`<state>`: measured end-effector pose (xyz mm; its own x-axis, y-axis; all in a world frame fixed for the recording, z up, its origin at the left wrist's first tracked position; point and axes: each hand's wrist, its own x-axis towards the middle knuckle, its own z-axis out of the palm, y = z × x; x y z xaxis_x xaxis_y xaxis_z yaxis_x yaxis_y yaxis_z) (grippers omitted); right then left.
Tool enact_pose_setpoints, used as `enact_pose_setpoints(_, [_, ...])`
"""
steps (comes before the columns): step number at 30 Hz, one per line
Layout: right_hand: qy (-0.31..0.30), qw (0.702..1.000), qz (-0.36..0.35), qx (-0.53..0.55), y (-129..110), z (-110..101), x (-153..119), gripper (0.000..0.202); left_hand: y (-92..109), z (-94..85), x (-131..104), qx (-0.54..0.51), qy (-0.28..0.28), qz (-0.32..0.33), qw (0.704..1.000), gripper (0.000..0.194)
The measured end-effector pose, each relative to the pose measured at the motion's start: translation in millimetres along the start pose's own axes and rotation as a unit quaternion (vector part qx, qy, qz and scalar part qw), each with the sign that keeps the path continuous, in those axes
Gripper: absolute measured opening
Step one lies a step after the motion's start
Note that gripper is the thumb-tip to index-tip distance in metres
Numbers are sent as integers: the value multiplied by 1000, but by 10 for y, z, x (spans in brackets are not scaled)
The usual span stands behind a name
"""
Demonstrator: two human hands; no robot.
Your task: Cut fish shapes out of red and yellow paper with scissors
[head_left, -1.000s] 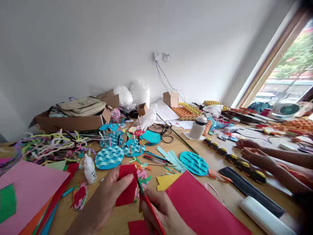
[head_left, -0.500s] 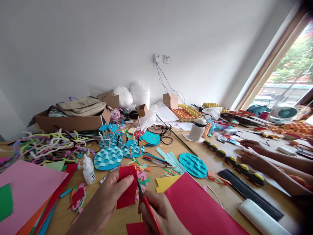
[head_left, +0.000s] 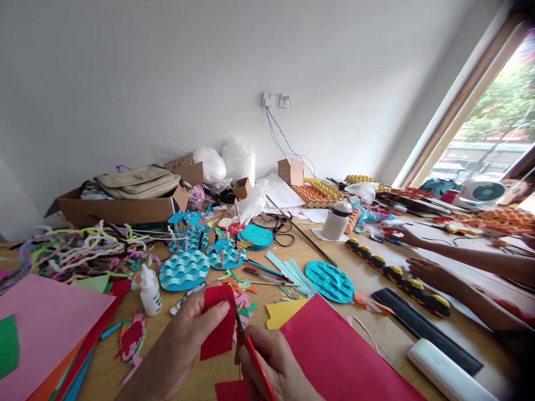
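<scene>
Both your hands are in the head view, low and near the middle, and each is closed on something. Your left hand (head_left: 188, 326) pinches the card (head_left: 219, 331), a small red piece, with the thumb flat on its face and the other fingers mostly hidden behind it. The card sticks out to the right of that thumb, tilted, so it sits between your two hands, above the worktop (head_left: 104, 356).

Your right hand (head_left: 273, 356) wraps round the red handles of the scissors (head_left: 256, 356), just right of the card and a little lower. Their dark blades point up and to the left, meeting the card's right edge; you cannot tell from here how far apart they are.

Beyond the card lie paper scraps (head_left: 243, 303) in green, pink and orange. Just right of your right hand is a large red sheet (head_left: 334, 348), partly over a yellow sheet (head_left: 286, 312). Past your left hand stand a glue bottle (head_left: 150, 292) and a wavy disc (head_left: 184, 271), with a pink sheet (head_left: 54, 328) farther left. Well apart on your right, a co-worker's hand (head_left: 428, 270) reaches in beside a black and yellow strip (head_left: 393, 274).
</scene>
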<state>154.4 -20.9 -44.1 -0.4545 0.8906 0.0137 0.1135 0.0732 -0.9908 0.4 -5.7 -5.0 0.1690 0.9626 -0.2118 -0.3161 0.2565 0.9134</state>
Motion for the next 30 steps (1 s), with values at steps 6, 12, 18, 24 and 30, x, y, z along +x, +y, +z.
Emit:
enact_pose_setpoints(6, [-3, 1000, -14, -21, 12, -12, 8, 40, -36, -44, 0, 19, -12, 9, 1000, 13])
enact_pose_setpoints(12, [0, 999, -13, -46, 28, -18, 20, 44, -15, -36, -10, 46, -1, 15, 999, 17])
enact_pose_setpoints(18, [0, 999, 19, -31, -63, -15, -14, 43, 32, 7, -24, 39, 3, 16, 999, 19])
enact_pose_setpoints(24, [0, 999, 18, -35, -100, -28, -24, 44, 53, 38, -36, 61, -26, 10, 998, 17])
enact_pose_setpoints(30, [-5, 997, -27, -68, -34, -37, 14, 48, 31, 11, -26, 54, -3, 0, 999, 19])
